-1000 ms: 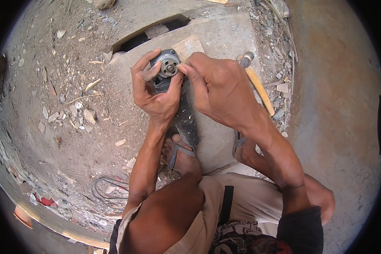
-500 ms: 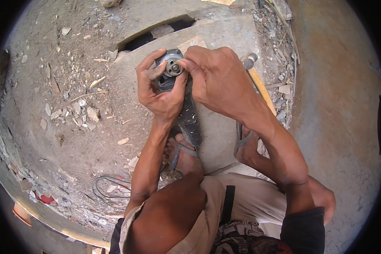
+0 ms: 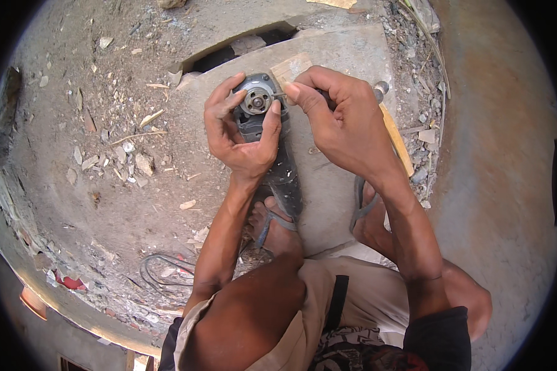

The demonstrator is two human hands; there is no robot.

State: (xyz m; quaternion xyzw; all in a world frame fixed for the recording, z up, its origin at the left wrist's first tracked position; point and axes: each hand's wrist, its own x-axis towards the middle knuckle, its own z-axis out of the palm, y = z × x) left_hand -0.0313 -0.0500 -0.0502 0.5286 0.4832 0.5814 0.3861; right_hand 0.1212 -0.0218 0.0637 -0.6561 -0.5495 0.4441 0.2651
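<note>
An angle grinder (image 3: pixel 284 176) with a dark, dusty body lies head-up between my feet, with no disc on it. Its round metal flange and spindle (image 3: pixel 257 101) face up. My left hand (image 3: pixel 244 136) is wrapped round the grinder's head, fingers on the far left side and thumb at the flange's right. Just right of the flange, my right hand (image 3: pixel 343 120) pinches a thin metal pin (image 3: pixel 279 95) between thumb and forefinger. The pin's tip reaches the flange's edge; whether it sits in a hole, I cannot tell. The other right fingers are curled.
A hammer with a yellow wooden handle (image 3: pixel 397 141) lies right of my right hand. A flat wood piece (image 3: pixel 291 67) rests on the concrete slab (image 3: pixel 353 52) beyond the grinder. Past it is a dark gap (image 3: pixel 213 59). Rubble lies at left, with a looped cable (image 3: pixel 151 272).
My right hand has drawn back to the right from the flange, and the pin now shows between its fingertips. My left hand stays on the grinder's head. The whole view has shifted slightly.
</note>
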